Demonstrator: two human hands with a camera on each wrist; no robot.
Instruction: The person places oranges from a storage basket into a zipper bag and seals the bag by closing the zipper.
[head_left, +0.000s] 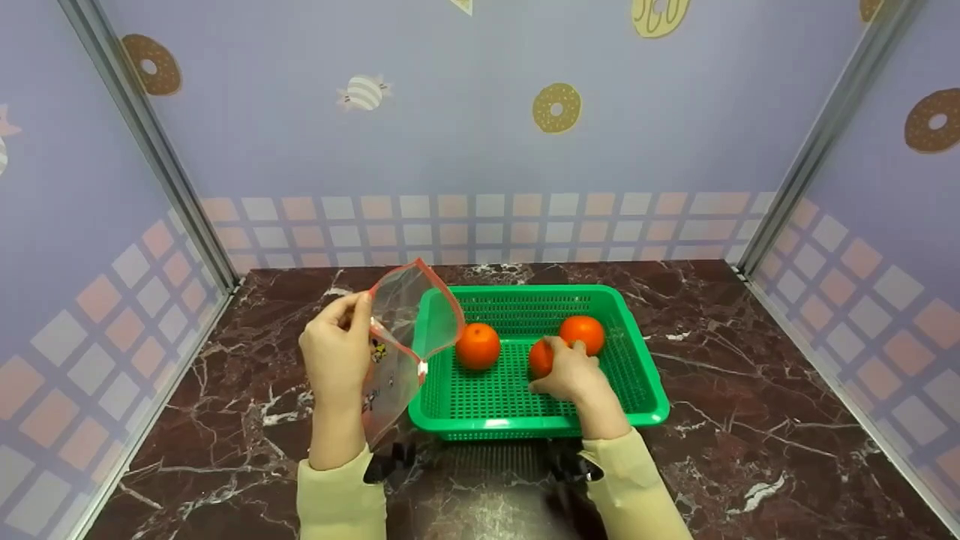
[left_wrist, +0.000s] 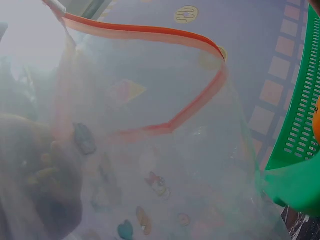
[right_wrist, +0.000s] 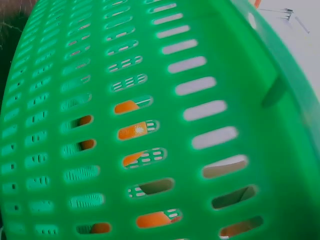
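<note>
A clear zip bag (head_left: 397,382) with a red-edged mouth hangs from my left hand (head_left: 339,345), which pinches its rim between thumb and fingers. The bag's mouth gapes beside the basket; cartoon prints show on it in the left wrist view. Inside the green basket (head_left: 495,424) my right hand (head_left: 574,375) grips an orange (head_left: 541,358) with curled fingers. Another orange (head_left: 582,334) lies just behind that hand, and a third orange (head_left: 478,346) sits on the basket's left side. In the right wrist view the basket wall (right_wrist: 165,115) hides the hand.
The basket stands on a dark red marbled tabletop (head_left: 750,420). Patterned lilac panels (head_left: 480,150) close off the back and both sides, joined by metal corner posts (head_left: 814,150). The bag's mouth overlaps the basket's left rim in the head view.
</note>
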